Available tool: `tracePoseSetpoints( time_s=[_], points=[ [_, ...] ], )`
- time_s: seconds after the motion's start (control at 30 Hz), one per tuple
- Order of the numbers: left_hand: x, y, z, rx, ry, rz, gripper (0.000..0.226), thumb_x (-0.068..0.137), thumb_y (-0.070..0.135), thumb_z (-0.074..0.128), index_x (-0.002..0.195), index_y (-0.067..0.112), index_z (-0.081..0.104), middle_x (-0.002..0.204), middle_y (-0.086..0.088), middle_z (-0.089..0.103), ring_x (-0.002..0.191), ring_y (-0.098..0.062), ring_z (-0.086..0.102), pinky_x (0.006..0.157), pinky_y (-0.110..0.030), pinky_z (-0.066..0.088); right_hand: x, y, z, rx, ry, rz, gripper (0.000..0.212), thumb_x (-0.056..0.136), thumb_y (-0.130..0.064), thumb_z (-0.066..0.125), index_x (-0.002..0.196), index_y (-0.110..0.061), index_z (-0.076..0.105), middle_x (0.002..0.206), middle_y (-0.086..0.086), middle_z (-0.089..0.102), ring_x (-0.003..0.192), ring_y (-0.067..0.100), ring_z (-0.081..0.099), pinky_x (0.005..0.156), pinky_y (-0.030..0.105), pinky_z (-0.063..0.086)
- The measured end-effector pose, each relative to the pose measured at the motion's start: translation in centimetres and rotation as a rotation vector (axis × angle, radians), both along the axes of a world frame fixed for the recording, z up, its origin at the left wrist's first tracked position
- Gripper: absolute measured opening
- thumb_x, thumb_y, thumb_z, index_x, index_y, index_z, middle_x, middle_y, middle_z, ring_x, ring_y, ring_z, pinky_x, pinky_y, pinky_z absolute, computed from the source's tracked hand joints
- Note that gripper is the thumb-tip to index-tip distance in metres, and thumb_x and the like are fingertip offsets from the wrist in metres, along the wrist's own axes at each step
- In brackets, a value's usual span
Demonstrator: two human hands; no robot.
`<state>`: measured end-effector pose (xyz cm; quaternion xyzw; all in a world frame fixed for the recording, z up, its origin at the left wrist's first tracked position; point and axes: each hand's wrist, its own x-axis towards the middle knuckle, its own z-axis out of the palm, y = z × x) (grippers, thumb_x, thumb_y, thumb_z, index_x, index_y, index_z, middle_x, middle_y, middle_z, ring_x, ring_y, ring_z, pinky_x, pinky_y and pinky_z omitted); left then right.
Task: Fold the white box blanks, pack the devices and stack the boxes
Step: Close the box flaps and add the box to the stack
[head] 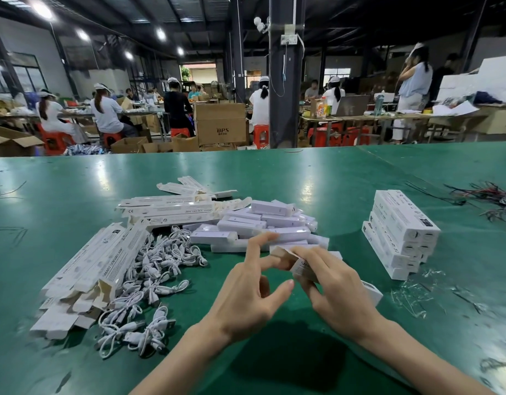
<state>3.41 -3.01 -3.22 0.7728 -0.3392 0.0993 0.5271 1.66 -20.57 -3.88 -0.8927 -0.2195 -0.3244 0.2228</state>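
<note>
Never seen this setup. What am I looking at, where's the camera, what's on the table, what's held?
No machine here: these are a person's bare hands, filmed by one wide camera worn on the head, looking forward and down. The right hand grips a white box; the left hand touches its end flap with straight fingers. On the green table: flat box blanks at left, white cables, a heap of devices in the middle, a stack of closed boxes at right. Other workers sit behind.
</note>
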Motion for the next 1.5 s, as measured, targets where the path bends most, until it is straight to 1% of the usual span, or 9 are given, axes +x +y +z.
tracePoseSetpoints(
  time_s=[0.2,0.33,0.47,0.7,0.87,1.1,1.3,1.4,1.5],
  points=[
    [0.0,-0.2,0.5,-0.362,-0.033,0.119,0.046,0.082,0.013,0.07,0.112,0.04,0.046,0.104,0.014,0.057,0.058,-0.014,0.056,0.038,-0.041,0.05,-0.3,0.1,0.9,0.174,-0.019,0.104,0.051,0.081,-0.008,0.068,0.124,-0.027,0.046,0.099,0.0,0.064,0.079,0.018,0.057,0.07,0.036,0.048],
    [-0.1,-0.9,1.1,-0.522,0.275,0.002,0.047,0.074,0.02,0.076,0.112,0.026,0.048,0.11,-0.006,0.056,0.067,-0.014,0.059,0.046,-0.029,0.051,-0.4,-0.2,1.2,0.165,-0.007,0.157,0.045,0.083,-0.012,0.066,0.119,-0.029,0.048,0.094,-0.002,0.061,0.074,0.013,0.051,0.065,0.039,0.049],
    [-0.1,-1.1,1.5,-0.567,0.652,-0.101,0.064,0.068,0.019,0.073,0.126,0.025,0.046,0.124,-0.001,0.058,0.074,-0.009,0.063,0.056,-0.024,0.051,-0.5,-0.2,1.3,0.184,-0.014,0.207,0.045,0.081,-0.008,0.067,0.117,-0.029,0.05,0.096,-0.009,0.059,0.073,0.01,0.049,0.065,0.036,0.048],
    [0.1,-0.8,1.2,-0.649,1.054,-0.444,0.024,0.072,0.012,0.076,0.095,0.017,0.075,0.086,0.0,0.056,0.071,-0.007,0.047,0.058,-0.017,0.044,-0.8,0.2,1.0,0.149,0.034,0.247,0.054,0.079,-0.001,0.069,0.118,-0.031,0.046,0.102,-0.013,0.059,0.077,0.0,0.051,0.067,0.029,0.051],
    [0.1,-1.2,0.3,-0.765,1.149,-0.561,0.042,0.058,0.009,0.089,0.096,0.01,0.072,0.089,-0.005,0.059,0.07,-0.01,0.048,0.062,-0.019,0.04,-0.9,0.2,0.8,0.114,0.069,0.199,0.058,0.078,-0.005,0.067,0.121,-0.032,0.039,0.106,-0.002,0.062,0.08,0.014,0.056,0.071,0.041,0.05],
    [0.1,-1.6,0.2,-0.825,1.133,-0.616,0.045,0.062,0.011,0.09,0.104,0.009,0.074,0.092,-0.003,0.066,0.065,-0.006,0.052,0.06,-0.014,0.044,-0.6,0.1,0.7,0.133,0.04,0.253,0.055,0.079,0.004,0.067,0.115,-0.028,0.041,0.096,-0.016,0.046,0.071,-0.008,0.04,0.062,0.035,0.047],
    [-0.2,-1.9,0.3,-0.793,1.007,-0.517,0.058,0.084,0.027,0.068,0.133,-0.001,0.053,0.132,-0.017,0.055,0.115,-0.025,0.053,0.105,-0.034,0.04,-1.3,-0.1,1.4,0.177,0.119,0.326,0.034,0.096,-0.031,0.045,0.128,-0.032,0.032,0.103,-0.023,0.048,0.088,0.002,0.051,0.078,0.014,0.037],
    [0.0,-1.7,0.4,-0.833,1.056,-0.464,0.055,0.071,0.022,0.077,0.121,0.005,0.062,0.116,-0.01,0.061,0.088,-0.016,0.055,0.076,-0.023,0.048,-1.2,-0.3,1.5,0.295,0.254,0.342,0.035,0.096,-0.027,0.047,0.129,-0.033,0.037,0.109,-0.026,0.05,0.101,0.006,0.053,0.085,0.013,0.038],
    [0.1,-1.5,0.4,-0.858,1.121,-0.485,0.034,0.077,0.015,0.072,0.111,0.008,0.071,0.098,-0.005,0.066,0.071,-0.011,0.056,0.061,-0.019,0.049,-0.7,-0.4,1.7,0.444,0.324,0.361,0.04,0.091,-0.01,0.061,0.123,-0.029,0.046,0.094,-0.021,0.054,0.085,0.004,0.056,0.079,0.012,0.041]
  ],
)
